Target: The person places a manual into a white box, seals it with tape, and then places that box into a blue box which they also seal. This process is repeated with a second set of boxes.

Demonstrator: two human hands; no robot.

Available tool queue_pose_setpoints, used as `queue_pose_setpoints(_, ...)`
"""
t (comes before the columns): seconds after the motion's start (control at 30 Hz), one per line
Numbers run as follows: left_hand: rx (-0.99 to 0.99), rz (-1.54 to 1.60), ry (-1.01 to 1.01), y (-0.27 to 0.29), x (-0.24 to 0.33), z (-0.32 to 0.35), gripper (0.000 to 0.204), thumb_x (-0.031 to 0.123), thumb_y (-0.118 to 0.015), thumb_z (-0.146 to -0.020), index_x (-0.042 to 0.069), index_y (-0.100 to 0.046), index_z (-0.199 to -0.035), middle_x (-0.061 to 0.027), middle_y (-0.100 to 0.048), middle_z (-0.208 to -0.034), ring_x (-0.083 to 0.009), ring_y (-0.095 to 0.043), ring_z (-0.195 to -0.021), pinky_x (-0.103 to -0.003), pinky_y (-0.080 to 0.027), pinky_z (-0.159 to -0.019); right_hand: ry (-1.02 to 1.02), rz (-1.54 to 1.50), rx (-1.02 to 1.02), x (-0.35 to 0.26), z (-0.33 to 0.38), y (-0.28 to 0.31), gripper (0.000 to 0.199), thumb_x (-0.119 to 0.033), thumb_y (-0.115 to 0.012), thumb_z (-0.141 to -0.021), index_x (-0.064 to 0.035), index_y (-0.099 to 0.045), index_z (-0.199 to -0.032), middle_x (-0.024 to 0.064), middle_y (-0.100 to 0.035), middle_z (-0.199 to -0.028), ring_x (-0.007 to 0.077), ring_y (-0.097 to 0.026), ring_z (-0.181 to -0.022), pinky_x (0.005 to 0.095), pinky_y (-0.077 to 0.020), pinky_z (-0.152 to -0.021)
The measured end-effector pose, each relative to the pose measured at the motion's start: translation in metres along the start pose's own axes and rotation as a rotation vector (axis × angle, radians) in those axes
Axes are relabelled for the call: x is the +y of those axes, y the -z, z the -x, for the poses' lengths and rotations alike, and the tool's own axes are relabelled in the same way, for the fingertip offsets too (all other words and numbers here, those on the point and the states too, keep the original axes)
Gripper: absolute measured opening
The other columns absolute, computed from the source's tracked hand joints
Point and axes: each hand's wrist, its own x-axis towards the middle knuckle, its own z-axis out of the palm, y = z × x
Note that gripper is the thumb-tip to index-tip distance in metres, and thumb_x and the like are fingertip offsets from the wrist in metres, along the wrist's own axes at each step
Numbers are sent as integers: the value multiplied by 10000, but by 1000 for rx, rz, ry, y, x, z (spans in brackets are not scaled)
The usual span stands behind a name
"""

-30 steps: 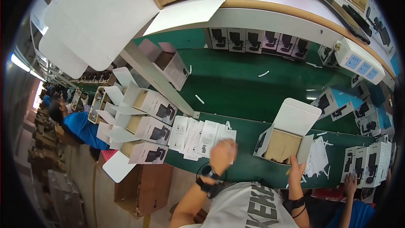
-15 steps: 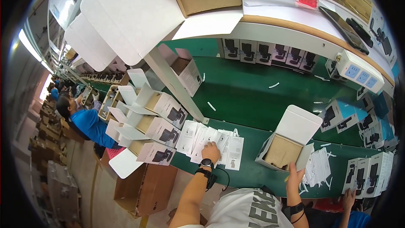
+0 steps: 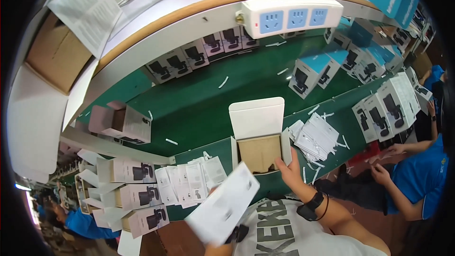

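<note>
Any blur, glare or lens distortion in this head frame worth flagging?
Head view: strong fisheye bending, so the shelf edge curves and a dark rim rings the picture; the leaflet in the left hand is smeared by motion blur; the right hand at the open box is sharp; lighting is even, with no strong glare.

An open white carton (image 3: 258, 135) stands on the green belt, printed white boxes (image 3: 135, 196) stacked at left.

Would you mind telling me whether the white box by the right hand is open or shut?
Open: the white box has its lid flap standing up, showing a brown cardboard insert inside. The right hand touches its front edge.
</note>
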Motion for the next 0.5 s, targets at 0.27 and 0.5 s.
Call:
queue_pose_setpoints(0.27, -216, 19, -24, -30, 0, -40, 507, 190, -546, -966, -73, -546, -1400, -239, -596, -1403, -344, -614, -1238, -433, -493, -1035, 26, 191, 21, -44, 36, 43, 586, -124, -754, -903, -44, -497, -1424, 154, -552, -1343, 234, -650, -1035, 347, -527, -903)
queue_pose_setpoints(0.5, -343, 253, 156, -49, 30, -32, 533, 239, -456, -1021, -81, -462, -1448, -236, -609, -1368, -330, -607, -1227, -428, -478, -1051, 518, 318, -461, -140, 15, 6, 568, -168, -838, -797, -134, -563, -1293, 155, -558, -1374, 293, -706, -855, 374, -576, -694)
